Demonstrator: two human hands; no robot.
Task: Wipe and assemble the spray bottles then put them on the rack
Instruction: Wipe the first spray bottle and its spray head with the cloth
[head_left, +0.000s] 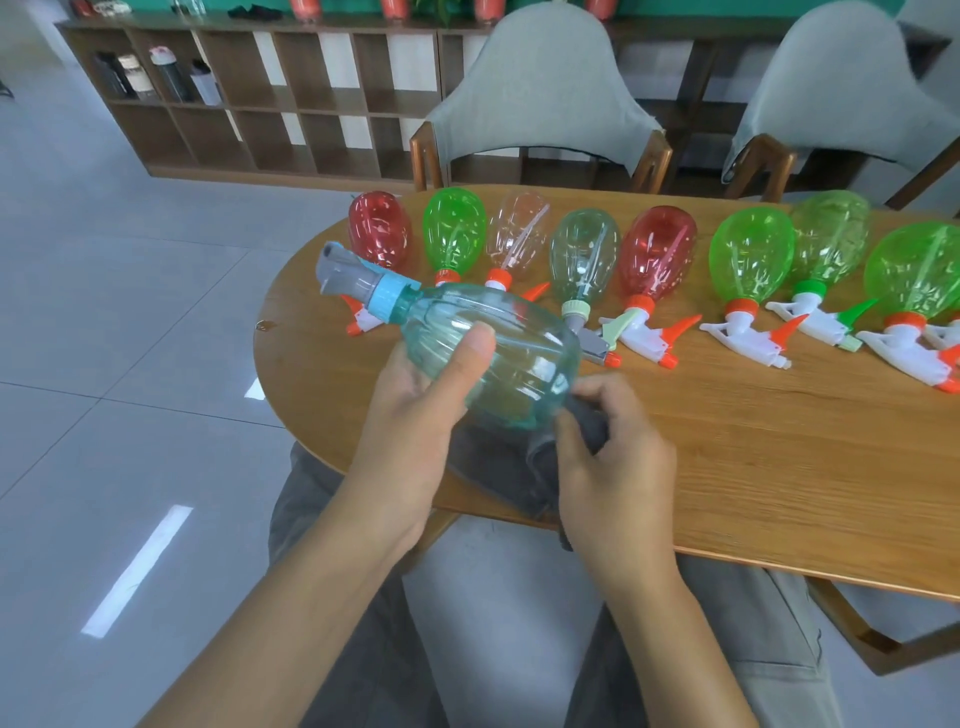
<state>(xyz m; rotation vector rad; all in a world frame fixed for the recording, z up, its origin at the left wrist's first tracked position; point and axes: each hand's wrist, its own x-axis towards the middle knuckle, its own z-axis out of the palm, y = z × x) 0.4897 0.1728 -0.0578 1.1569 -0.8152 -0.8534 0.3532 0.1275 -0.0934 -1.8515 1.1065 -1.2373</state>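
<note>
Wiping step: my left hand (415, 415) grasps the teal bottle (488, 353) on its side above the desk (727, 441) edge, my right hand (613, 457) pinches the grey cloth (519, 467) at its base; next, probably turn it.

The right picture edge cut off the green bottle (919, 270) and the counter (779, 467). The held teal bottle (488, 358) hid the red bottle's (379, 228) spray head and part of the grey cloth (509, 467). Items on the far shelf (260, 104) were too small to identify.
</note>
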